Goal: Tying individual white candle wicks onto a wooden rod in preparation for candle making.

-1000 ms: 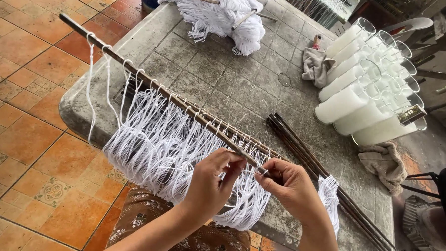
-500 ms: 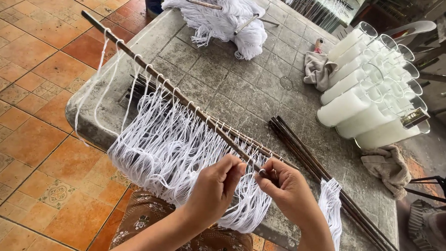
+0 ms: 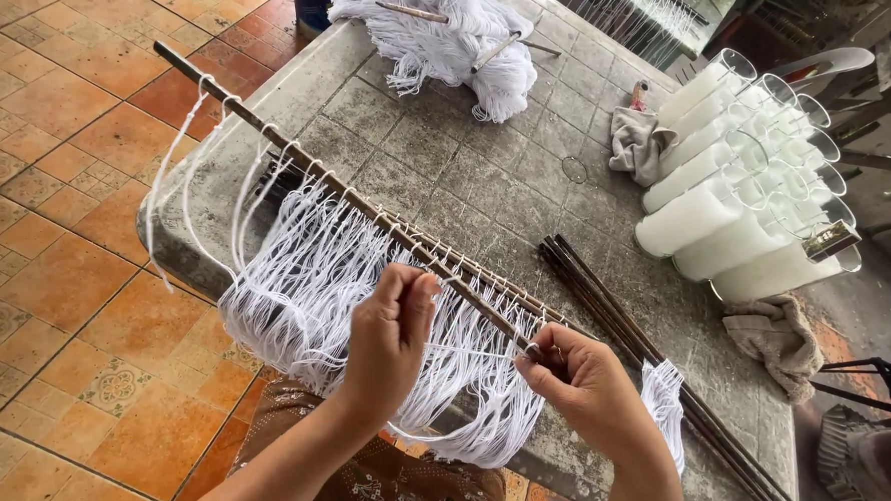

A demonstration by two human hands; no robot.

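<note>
The thin dark rod (image 3: 357, 202) lies slanted across the grey stone table (image 3: 489, 172), its near end pinched closed in the right hand (image 3: 580, 382). The left hand (image 3: 387, 338) is shut on white cotton strings (image 3: 304, 284) just below the rod, drawing a strand taut toward the right fingers. Judged from this, the rod is best held steady while each loop is slid along evenly — no crossing of neighbouring strands. The spare rods (image 3: 651, 355) lie just beside, and the white candles in glasses (image 3: 739, 183) well apart.
</note>
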